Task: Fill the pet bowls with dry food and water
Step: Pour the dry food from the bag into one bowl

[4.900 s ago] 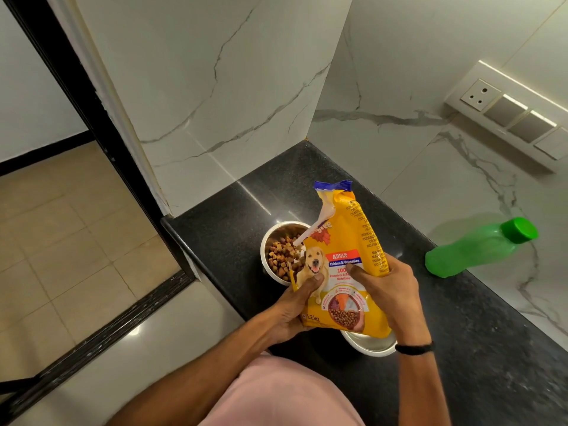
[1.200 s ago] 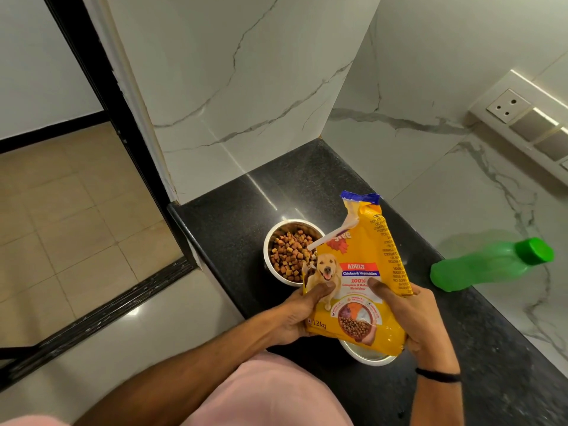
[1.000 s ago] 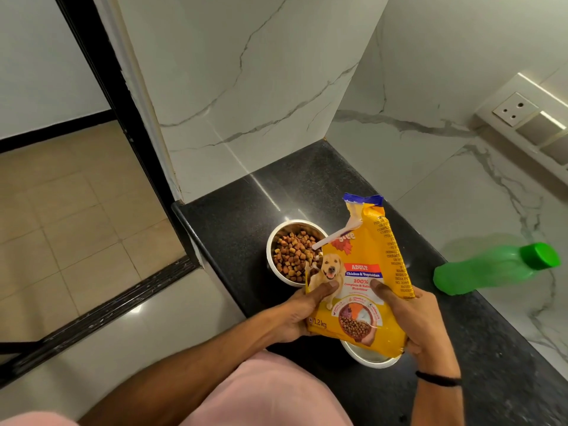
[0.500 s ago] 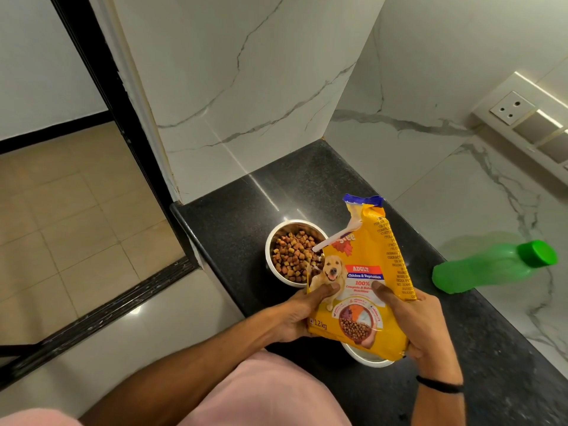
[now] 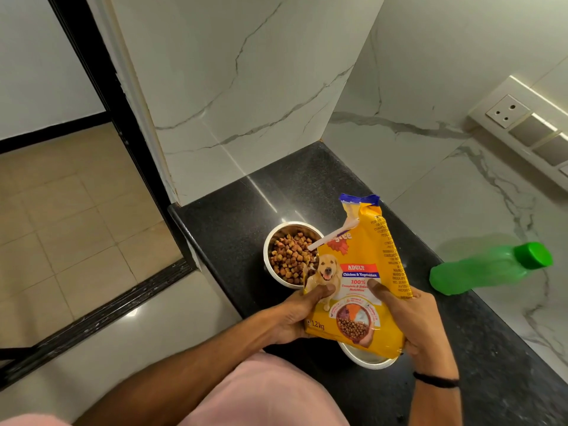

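Note:
A yellow dry dog food bag (image 5: 359, 272) stands nearly upright above the black counter, held from both sides. My left hand (image 5: 299, 315) grips its lower left edge with the thumb on the front. My right hand (image 5: 405, 318) grips its right side. Behind the bag a steel bowl (image 5: 278, 238) holds brown kibble. A second steel bowl (image 5: 368, 359) sits under the bag, mostly hidden, so its contents cannot be seen. A green water bottle (image 5: 488, 269) with a green cap stands on the counter to the right, against the wall.
The black granite counter (image 5: 233, 216) ends at its left edge, with tiled floor (image 5: 70, 226) below and a dark door frame (image 5: 101, 103) beyond. Marble walls close the back and right. A switch and socket panel (image 5: 528, 130) is on the right wall.
The bag stays upright in both hands, tilted slightly more upright than 4.9 s ago. The view has shifted a little; bowls and bottle have not moved.

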